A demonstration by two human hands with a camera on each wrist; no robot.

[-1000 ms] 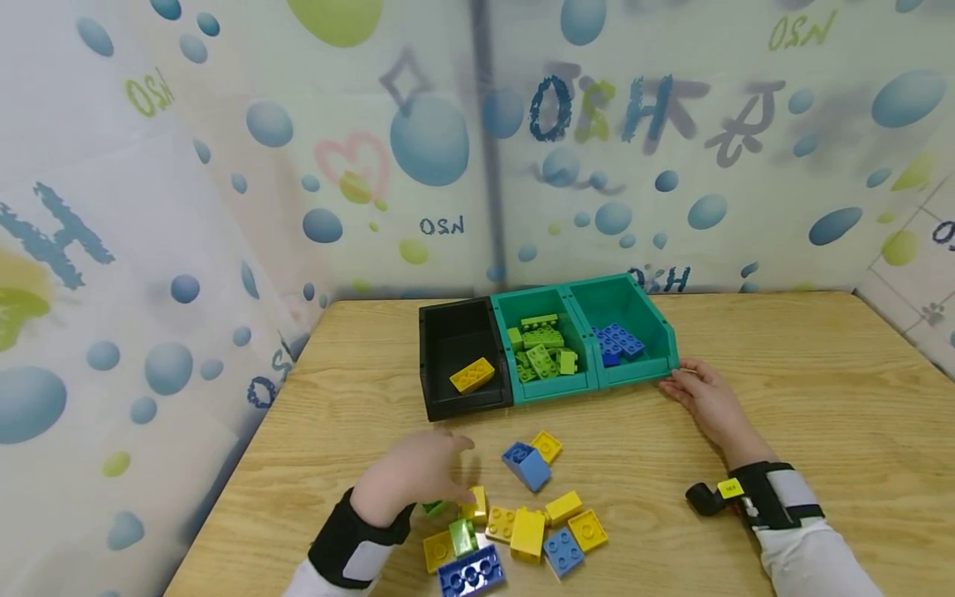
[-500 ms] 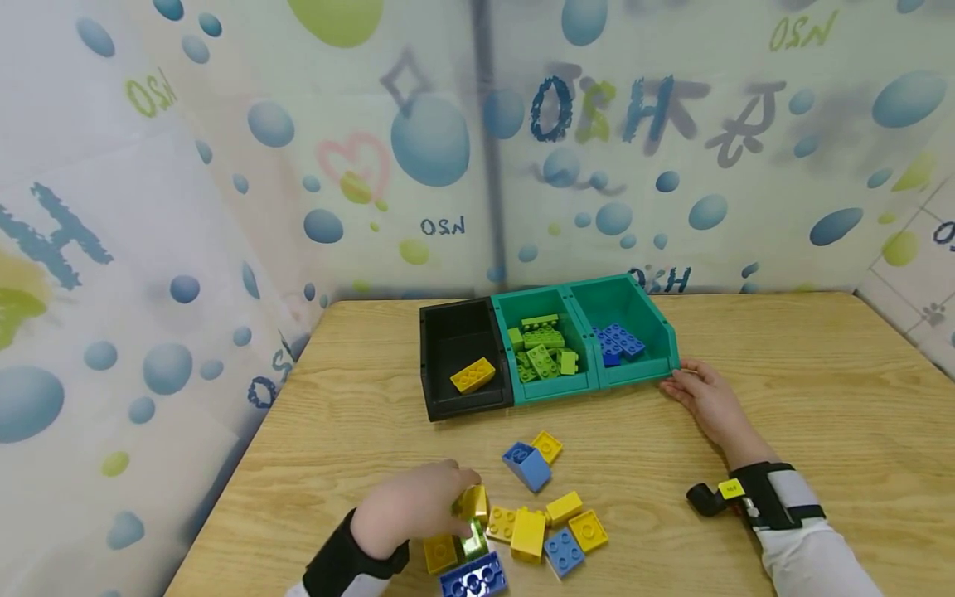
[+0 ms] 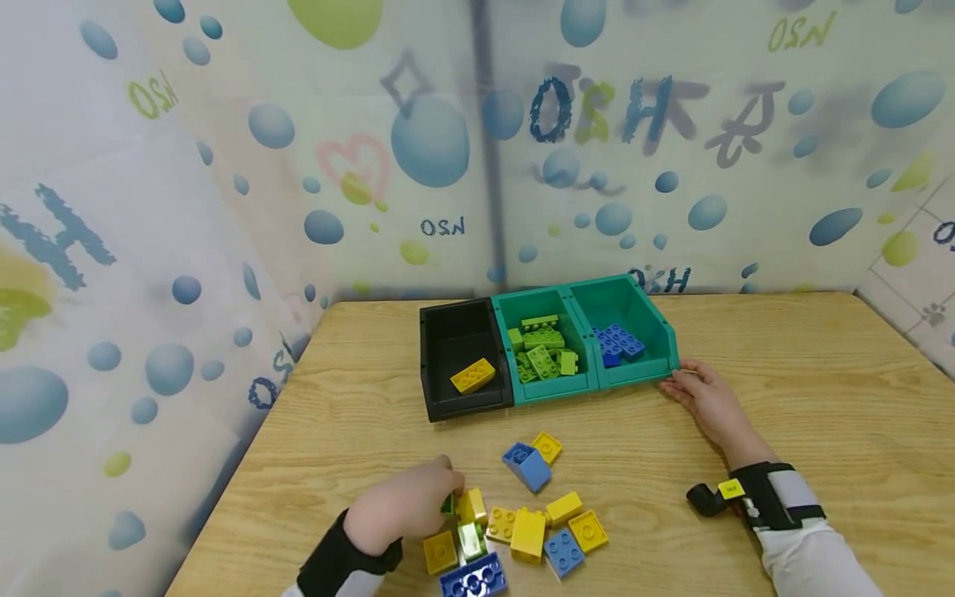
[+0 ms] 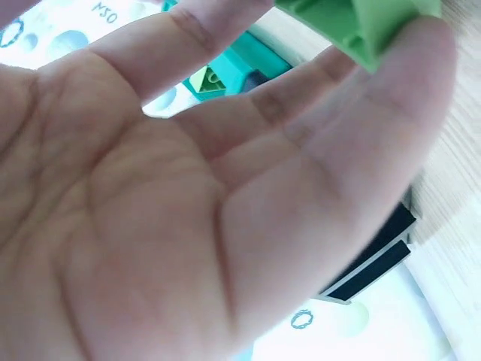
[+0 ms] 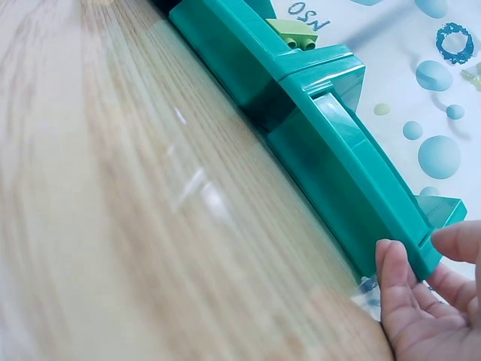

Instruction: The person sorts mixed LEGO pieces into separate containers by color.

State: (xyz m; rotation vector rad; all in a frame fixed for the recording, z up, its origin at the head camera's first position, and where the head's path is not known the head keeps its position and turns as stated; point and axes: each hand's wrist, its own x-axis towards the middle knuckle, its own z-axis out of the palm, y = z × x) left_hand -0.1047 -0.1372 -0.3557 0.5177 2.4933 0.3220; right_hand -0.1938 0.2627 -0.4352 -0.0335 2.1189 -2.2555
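Low over the brick pile, my left hand (image 3: 406,504) pinches a green toy brick (image 4: 364,30) between thumb and fingertips; only a bit of it shows in the head view. Beside those fingers lie a yellow brick (image 3: 472,504), a light green brick (image 3: 472,541) and a dark blue brick (image 3: 474,577). My right hand (image 3: 709,406) holds the front right corner of the right teal bin (image 5: 338,173), with the thumb at the rim and fingers against the outside.
The middle teal bin (image 3: 555,387) holds several green bricks, the right one several blue bricks. A yellow brick (image 3: 473,376) lies in the black bin (image 3: 468,407). More yellow bricks (image 3: 528,535) and a blue sloped brick (image 3: 530,468) lie on the wooden table (image 3: 336,431).
My left hand has come down to the pile, taken hold of a green brick and drawn slightly left with it. The light green brick has shifted a little. My right hand stays at the bin corner.
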